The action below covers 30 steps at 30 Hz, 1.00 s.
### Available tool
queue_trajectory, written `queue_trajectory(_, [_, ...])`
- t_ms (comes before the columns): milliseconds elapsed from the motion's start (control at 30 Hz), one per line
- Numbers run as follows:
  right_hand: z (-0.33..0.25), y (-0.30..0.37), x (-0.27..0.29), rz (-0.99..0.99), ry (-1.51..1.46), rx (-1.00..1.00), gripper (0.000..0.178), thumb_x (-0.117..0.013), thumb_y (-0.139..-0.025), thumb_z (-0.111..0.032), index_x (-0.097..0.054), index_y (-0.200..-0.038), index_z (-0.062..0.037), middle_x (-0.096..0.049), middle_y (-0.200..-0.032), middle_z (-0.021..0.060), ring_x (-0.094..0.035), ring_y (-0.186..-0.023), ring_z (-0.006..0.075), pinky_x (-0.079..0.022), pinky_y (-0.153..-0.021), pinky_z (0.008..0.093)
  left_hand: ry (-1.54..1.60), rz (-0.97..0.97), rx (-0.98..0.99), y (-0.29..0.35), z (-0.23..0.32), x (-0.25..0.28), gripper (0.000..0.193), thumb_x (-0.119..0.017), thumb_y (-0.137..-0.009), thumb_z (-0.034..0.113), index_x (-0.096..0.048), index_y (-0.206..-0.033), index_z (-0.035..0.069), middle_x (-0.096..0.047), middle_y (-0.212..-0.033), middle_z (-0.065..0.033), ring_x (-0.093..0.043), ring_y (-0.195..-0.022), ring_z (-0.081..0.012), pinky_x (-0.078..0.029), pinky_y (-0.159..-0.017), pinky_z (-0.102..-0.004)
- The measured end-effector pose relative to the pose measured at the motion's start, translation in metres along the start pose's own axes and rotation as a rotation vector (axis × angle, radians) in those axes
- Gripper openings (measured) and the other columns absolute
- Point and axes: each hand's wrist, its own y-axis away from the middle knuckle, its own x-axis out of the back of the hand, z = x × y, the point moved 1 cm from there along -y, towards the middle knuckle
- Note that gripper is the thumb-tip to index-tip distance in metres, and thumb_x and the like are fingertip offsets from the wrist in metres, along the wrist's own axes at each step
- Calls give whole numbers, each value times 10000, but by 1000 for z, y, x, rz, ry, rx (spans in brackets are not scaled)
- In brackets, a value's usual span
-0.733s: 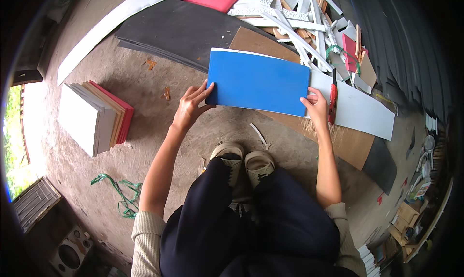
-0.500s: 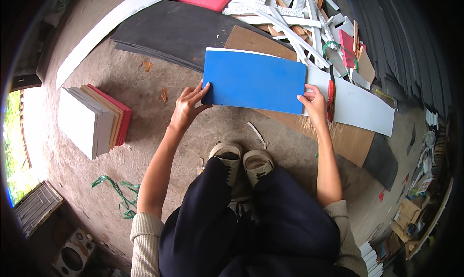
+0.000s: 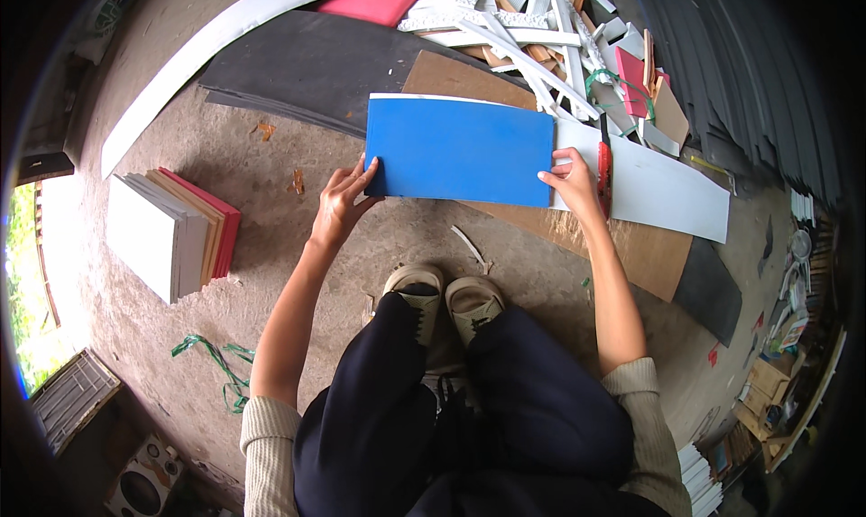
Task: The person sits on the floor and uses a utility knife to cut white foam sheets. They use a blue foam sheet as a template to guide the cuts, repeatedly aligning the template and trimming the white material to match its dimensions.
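Note:
A blue rectangular sheet (image 3: 460, 152), with a thin white edge showing along its far side, is held level in front of me. My left hand (image 3: 339, 203) grips its near left corner, thumb on top and fingers partly hidden underneath. At the right edge my right hand (image 3: 574, 185) pinches it, thumb on the blue face. Just right of that hand, a red utility knife (image 3: 604, 170) lies on a long white sheet (image 3: 672, 192). Beneath is a brown board (image 3: 636, 255), which reaches out on both sides of the blue sheet.
On the left stands a stack of white, tan and red sheets (image 3: 171, 237). Black sheets (image 3: 298, 70) lie farther off, beside a heap of white offcuts (image 3: 532, 43). Green twine (image 3: 230, 364) is on the concrete floor, and a white strip (image 3: 469, 246) lies before my shoes.
The blue sheet and both my hands sit slightly farther left in view, and the surroundings have shifted a little too. Both hands keep their hold on the sheet.

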Motion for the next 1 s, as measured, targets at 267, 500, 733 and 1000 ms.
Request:
queue_trajectory(267, [5, -17, -3, -69, -39, -40, 413, -715, -654, -13, -443, -964, -20, -587, -742, 90, -569, -640, 133, -469, -545, 255, -116, 56, -55, 6, -2, 3, 622, -714, -633, 138, -497, -1216, 137, -547, -1153, -109, -553, -779, -223, -502, -736, -319])
queue_trajectory(500, [2, -22, 3, -104, 9, -153, 430, -718, -655, -11, -423, -968, -10, -562, -789, 107, -582, -688, 172, -497, -583, 282, -11, 153, -79, 27, -9, 0, 514, -644, -698, 41, -511, -1189, 114, -603, -1036, -115, -590, -777, -235, -502, -698, -320])
queue_trajectory(733, [-3, -17, 6, -107, -5, -180, 434, -716, -654, -7, -421, -973, -10, -563, -781, 111, -587, -694, 180, -500, -582, 293, 176, 351, 220, -25, -5, 12, 613, -599, -787, 57, -317, -1328, 119, -543, -1135, -141, -551, -1000, -276, -481, -825, -353])
queue_trajectory(1000, [0, -15, 4, -56, -24, -125, 434, -753, -594, -24, -468, -920, -4, -596, -728, 105, -587, -632, 154, -479, -538, 265, 305, 209, 430, -64, 2, -23, 665, -635, -768, 141, -281, -1331, 159, -464, -1235, -180, -462, -1125, -334, -417, -915, -412])
